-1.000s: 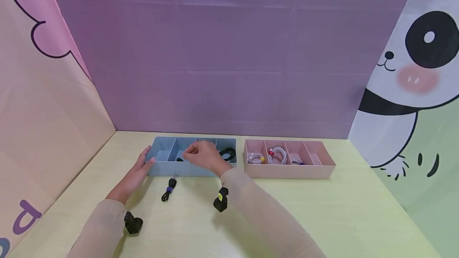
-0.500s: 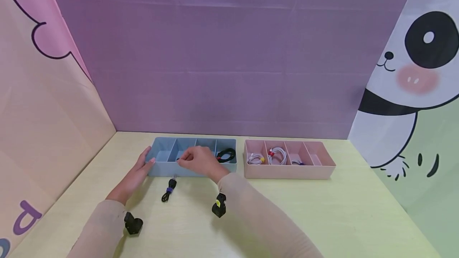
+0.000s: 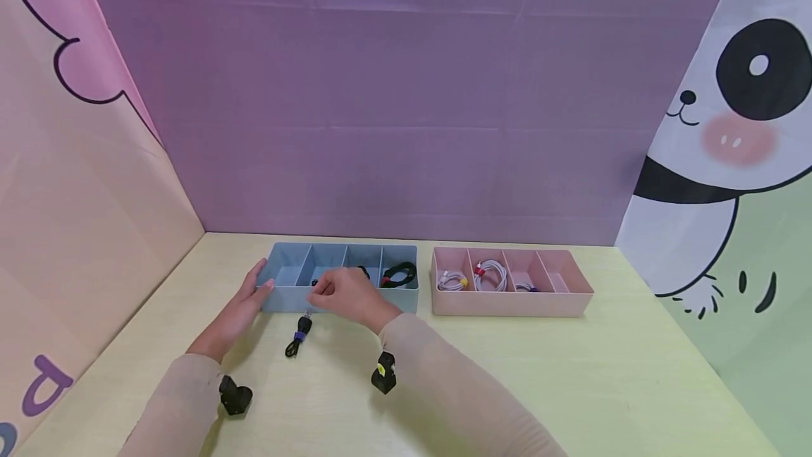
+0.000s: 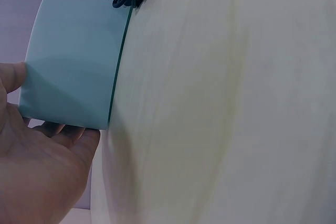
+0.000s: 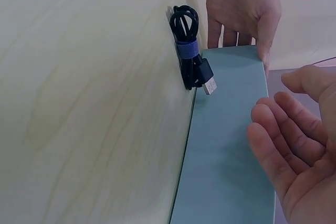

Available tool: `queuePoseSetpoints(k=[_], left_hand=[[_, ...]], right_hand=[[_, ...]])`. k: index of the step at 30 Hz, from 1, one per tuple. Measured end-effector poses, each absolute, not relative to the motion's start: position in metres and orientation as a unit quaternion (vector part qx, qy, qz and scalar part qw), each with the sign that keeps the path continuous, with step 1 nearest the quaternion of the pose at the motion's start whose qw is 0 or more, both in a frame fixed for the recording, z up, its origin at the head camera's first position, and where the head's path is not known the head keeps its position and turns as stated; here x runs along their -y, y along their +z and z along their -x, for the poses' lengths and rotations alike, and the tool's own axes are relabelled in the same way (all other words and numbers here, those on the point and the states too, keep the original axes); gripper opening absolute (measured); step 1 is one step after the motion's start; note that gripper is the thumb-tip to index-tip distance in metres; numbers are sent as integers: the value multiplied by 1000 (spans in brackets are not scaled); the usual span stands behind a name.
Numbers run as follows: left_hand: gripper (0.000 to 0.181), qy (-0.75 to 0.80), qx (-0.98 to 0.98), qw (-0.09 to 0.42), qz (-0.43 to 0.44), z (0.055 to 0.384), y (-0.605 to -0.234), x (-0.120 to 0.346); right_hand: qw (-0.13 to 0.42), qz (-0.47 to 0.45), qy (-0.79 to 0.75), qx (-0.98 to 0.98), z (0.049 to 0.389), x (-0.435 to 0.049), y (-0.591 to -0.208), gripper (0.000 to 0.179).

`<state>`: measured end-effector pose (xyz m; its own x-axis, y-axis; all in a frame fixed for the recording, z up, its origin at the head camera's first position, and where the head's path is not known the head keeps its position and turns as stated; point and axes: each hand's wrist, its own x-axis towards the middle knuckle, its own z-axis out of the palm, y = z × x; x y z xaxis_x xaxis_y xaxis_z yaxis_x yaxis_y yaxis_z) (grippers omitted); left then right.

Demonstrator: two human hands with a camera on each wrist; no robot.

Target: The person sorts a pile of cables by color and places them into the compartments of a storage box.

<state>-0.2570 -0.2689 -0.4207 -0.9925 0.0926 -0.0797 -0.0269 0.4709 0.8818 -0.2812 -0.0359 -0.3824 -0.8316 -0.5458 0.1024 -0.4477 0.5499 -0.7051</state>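
My left hand (image 3: 237,309) holds the left end of the blue divided box (image 3: 355,300), thumb at the rim and fingers along the end wall. In front of the box lies a bundled black USB cable (image 3: 299,336) with a purple-blue strap, its metal plug (image 5: 210,86) toward the front wall. My right hand (image 3: 349,296) hovers over the box's front edge, above and right of that plug; its fingers are loosely bent and nothing shows between them in the right wrist view. A coiled black cable (image 3: 401,273) sits in the rightmost compartment. Small dark bits show in the two middle ones.
To the right stands a pink divided box (image 3: 514,305). It holds a white cable with a yellow strap (image 3: 453,281), another with a red strap (image 3: 491,276) and a third, partly hidden one (image 3: 526,288). A purple backdrop (image 3: 406,125) rises behind the table.
My right hand has moved left and toward me, from above the middle compartments to the front edge, uncovering a dark item in the third compartment. My left hand, both boxes and the bundled cable stay put.
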Motion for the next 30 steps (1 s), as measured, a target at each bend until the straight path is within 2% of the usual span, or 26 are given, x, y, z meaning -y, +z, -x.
queuePoseSetpoints(k=[30], left_hand=[[80,510,-857,69,-8,256,-419,269]], right_hand=[[53,262,-329,-906,267,54,-401,17]])
